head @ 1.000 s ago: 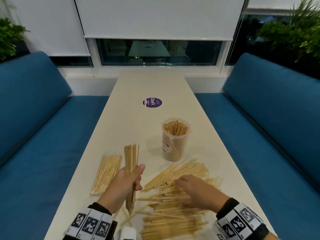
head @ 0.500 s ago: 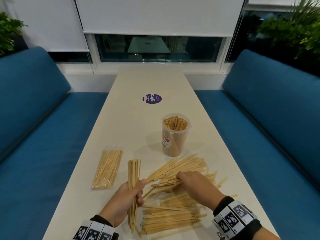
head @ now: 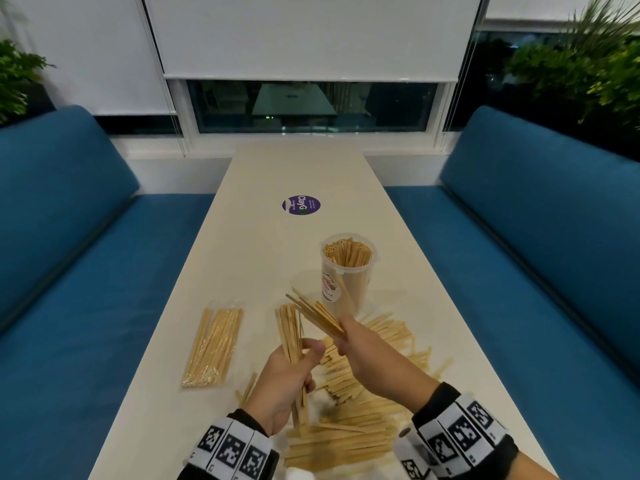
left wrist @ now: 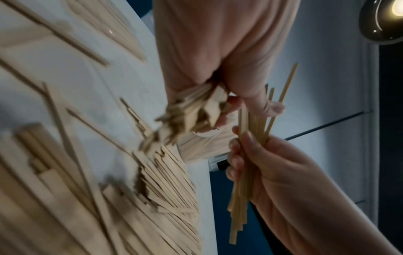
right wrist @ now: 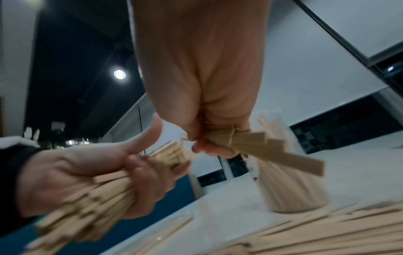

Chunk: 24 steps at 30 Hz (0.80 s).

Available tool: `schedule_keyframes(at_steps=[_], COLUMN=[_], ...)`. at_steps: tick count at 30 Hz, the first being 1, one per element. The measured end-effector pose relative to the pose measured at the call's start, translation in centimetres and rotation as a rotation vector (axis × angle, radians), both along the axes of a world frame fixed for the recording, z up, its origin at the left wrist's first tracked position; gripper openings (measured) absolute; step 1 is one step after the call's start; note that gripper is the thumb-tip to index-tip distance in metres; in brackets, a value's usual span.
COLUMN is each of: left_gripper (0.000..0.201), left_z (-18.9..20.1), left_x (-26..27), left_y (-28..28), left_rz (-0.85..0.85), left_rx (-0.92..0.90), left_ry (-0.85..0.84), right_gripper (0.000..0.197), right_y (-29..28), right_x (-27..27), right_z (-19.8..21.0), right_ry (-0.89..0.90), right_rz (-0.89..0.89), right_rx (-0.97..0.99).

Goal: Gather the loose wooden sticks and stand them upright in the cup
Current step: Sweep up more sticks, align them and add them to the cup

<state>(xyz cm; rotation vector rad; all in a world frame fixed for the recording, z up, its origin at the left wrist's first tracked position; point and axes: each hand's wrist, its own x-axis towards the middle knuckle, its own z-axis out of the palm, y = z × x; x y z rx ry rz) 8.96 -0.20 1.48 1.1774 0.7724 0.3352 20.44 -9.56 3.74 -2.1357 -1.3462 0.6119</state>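
Observation:
My left hand (head: 303,362) grips a thick bundle of wooden sticks (head: 289,336), held nearly upright over the table's near end. My right hand (head: 341,336) pinches a smaller bunch of sticks (head: 317,315) that slants up and left, its tips close to the left bundle. In the right wrist view the small bunch (right wrist: 268,150) fans out below my fist, and the left hand (right wrist: 98,172) holds its bundle beside it. A clear plastic cup (head: 348,271), with many sticks upright in it, stands just beyond both hands. Loose sticks (head: 363,403) lie piled on the table under my hands.
A sealed clear packet of sticks (head: 213,344) lies left of my hands. A purple round sticker (head: 300,205) sits on the white table (head: 263,258) further out. Blue sofas (head: 86,271) flank both long sides of the table. A window and blinds lie beyond its far end.
My right hand has lifted a small bunch of sticks off the pile and brought it up towards the left bundle. The left hand still holds its bundle, now slightly higher.

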Motion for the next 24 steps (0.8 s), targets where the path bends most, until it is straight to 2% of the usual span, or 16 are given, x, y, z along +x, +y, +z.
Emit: schedule_keyframes(at_steps=[4,6,7,10,13,15,20,24], left_gripper=[0.069,0.070,0.066,0.043,0.033,0.031,0.031,0.024], left_z=[0.8,0.9,0.9,1.2,1.2,1.3,1.8,2.9], left_x=[1.5,2.0,2.2,2.4,2.4,2.4,2.3,2.4], left_y=[-0.4,-0.3,-0.2,-0.3,-0.1,0.1,1.0,2.0], left_rz=[0.072,0.098,0.102,0.115,0.153,0.175,0.242,0.319], left_rx=[0.005,0.006,0.011,0.013,-0.014,-0.032,-0.063,0.022], left_ry=[-0.066,-0.078,-0.080,-0.085,-0.088,-0.090,-0.104,-0.173], right_gripper=[0.021,0.042,0.049,0.041,0.056,0.060,0.056,0.032], right_y=[0.7,1.2,1.5,1.7,1.5,1.4,0.9,0.5], right_x=[-1.8,-2.5,-2.7,-2.9,-2.9,-2.8,-1.9,-1.9], right_z=[0.4,0.1,-0.1,-0.1,0.1,0.0,-0.4,-1.2], right_ry=[0.097,0.107,0.090,0.087,0.116,0.171,0.246,0.570], right_rz=[0.004,0.008,0.009,-0.013,0.002,-0.009,-0.039,-0.198], right_rx=[0.041,0.031,0.024,0.015,0.032,0.046,0.084,0.208])
